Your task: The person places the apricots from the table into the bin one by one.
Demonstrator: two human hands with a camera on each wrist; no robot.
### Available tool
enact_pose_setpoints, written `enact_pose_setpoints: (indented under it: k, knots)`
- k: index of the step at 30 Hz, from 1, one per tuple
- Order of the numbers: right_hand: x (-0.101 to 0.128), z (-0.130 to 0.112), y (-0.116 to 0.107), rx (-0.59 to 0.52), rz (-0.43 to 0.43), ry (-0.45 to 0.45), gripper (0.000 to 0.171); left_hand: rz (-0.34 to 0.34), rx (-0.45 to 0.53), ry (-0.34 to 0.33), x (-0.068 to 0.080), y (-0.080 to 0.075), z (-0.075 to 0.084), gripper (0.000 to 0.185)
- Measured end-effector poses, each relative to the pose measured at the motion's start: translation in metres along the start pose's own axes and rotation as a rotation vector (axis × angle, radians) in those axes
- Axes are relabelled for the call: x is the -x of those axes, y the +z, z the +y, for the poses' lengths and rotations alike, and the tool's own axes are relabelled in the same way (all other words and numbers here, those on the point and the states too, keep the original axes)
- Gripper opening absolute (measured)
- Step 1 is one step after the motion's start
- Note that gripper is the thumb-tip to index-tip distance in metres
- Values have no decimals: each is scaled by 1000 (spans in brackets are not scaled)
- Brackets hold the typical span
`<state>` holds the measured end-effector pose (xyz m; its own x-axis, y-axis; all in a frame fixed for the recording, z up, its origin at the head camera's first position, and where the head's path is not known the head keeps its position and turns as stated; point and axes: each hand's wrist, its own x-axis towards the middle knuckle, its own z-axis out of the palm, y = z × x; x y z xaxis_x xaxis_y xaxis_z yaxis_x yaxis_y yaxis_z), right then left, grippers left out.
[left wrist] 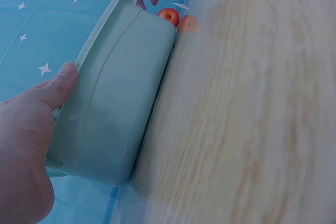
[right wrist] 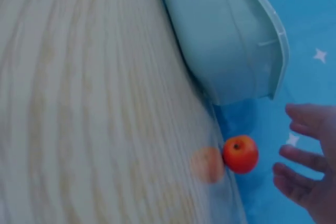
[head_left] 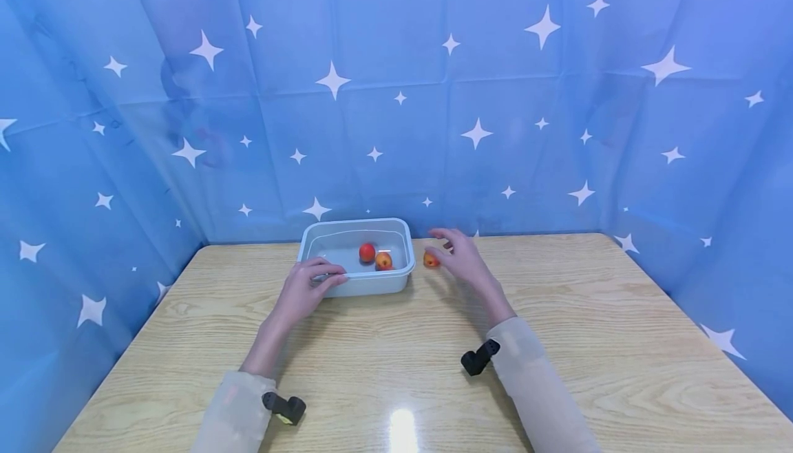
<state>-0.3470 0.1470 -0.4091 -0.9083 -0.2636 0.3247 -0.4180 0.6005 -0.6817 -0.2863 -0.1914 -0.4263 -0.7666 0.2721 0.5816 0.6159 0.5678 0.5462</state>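
A pale blue plastic tub [head_left: 356,286] [left wrist: 113,98] [right wrist: 231,35] stands at the far middle of the wooden table and holds two small red-orange fruits [head_left: 375,256]. My left hand [head_left: 306,286] [left wrist: 31,129] grips the tub's near left rim, thumb over the edge. A third red-orange fruit [head_left: 430,259] [right wrist: 240,153] [left wrist: 168,15] lies on the table just right of the tub. My right hand [head_left: 461,257] [right wrist: 310,161] hovers beside that fruit with fingers spread, a small gap between them.
A blue star-printed cloth [head_left: 396,95] hangs close behind and on both sides of the table [head_left: 396,370]. Black wrist cameras sit on both sleeves [head_left: 477,358].
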Motion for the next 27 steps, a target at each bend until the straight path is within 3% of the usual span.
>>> enact_pose_setpoints:
  k: [8,27]
  knots:
    - [1,10,3,58,-109,31,45,5,0,13,0,0,0,13]
    - [1,22,5,11,-178,52,40,-7,-5,-20,0,-1,2,13]
